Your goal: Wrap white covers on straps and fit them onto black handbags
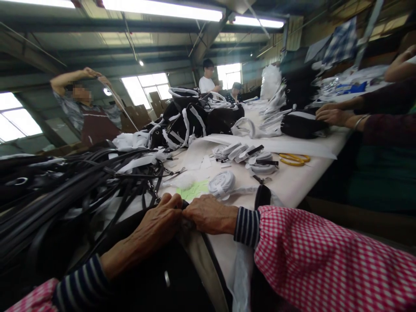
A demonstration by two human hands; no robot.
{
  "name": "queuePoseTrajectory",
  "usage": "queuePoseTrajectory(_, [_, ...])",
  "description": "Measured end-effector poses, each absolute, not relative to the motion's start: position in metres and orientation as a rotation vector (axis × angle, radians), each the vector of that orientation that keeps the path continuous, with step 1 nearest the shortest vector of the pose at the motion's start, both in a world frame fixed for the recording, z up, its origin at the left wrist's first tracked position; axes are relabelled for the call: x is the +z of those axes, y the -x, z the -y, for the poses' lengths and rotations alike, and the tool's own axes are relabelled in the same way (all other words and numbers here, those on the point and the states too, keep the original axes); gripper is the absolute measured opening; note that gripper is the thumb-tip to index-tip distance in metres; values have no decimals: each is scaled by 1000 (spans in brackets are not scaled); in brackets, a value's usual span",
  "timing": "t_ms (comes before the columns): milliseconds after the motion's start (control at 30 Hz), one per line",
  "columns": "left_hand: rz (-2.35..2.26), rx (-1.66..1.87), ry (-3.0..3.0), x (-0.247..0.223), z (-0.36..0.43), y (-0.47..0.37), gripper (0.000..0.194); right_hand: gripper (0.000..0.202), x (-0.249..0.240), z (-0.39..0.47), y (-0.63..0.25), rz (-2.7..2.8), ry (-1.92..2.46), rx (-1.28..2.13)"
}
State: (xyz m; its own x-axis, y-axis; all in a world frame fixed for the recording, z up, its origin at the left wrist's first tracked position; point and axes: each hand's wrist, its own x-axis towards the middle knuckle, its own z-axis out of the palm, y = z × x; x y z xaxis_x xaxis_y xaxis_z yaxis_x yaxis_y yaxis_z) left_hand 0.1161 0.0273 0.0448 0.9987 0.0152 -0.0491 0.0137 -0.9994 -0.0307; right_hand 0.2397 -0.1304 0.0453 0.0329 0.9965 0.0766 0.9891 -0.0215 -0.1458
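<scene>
Left hand [166, 213]: fingers bent and clamped on the upper edge of a black bag [147, 273]; the exact bit pinched is hidden by the knuckles.
Right hand [210, 213]: fingers curled down and closed on the same edge, just beside the left hand.
Black bag: held in front of the body, at the near edge of the worktop [289, 190]; a pale inner strip [199, 255] is shown along its right side, and a small metal piece [167, 278] is seen on its dark face.
Weight and body: judged light and soft, likely to sag wherever it is left unsupported.
Edge: judged firmer than the panels, so best gripped there, with both hands set close together and the cloth kept taut between them.
Surface: judged not very slippery, though the clear plastic [241, 271] beside it may slide and is better not caught under the fingers.
Fragility: little is to be feared from a firm pinch; creasing or scratched metal seems the likelier harm.
Black straps [74, 184]: heaped to the left, where snagging is possible.
</scene>
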Motion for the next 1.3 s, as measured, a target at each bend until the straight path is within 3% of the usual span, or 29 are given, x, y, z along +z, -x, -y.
queuePoseTrajectory(300, [-7, 19, 3293, 45, -34, -117, 8, 13, 36, 125, -252, 2063, 2094, 168])
queuePoseTrajectory(500, [-95, -142, 3443, 50, -42, -114, 6, 28, 37, 131, -262, 1863, 1872, 296])
queuePoseTrajectory(700, [-244, -374, 3376, 47, -27, -112, 14, 15, 29, 135, -272, 1296, 1596, 868])
queuePoseTrajectory(867, [-275, -327, 3362, 48, -27, -116, 16, 12, 17, 132, -276, 1102, 1432, 955])
queuePoseTrajectory(1067, [-80, -361, 3579, 47, -35, -119, 18, 13, 28, 141, -272, 1111, 1419, 1018])
queuePoseTrajectory(1300, [195, -506, 3625, 47, -15, -128, 20, 28, 25, 149, -279, 1060, 1195, 1170])
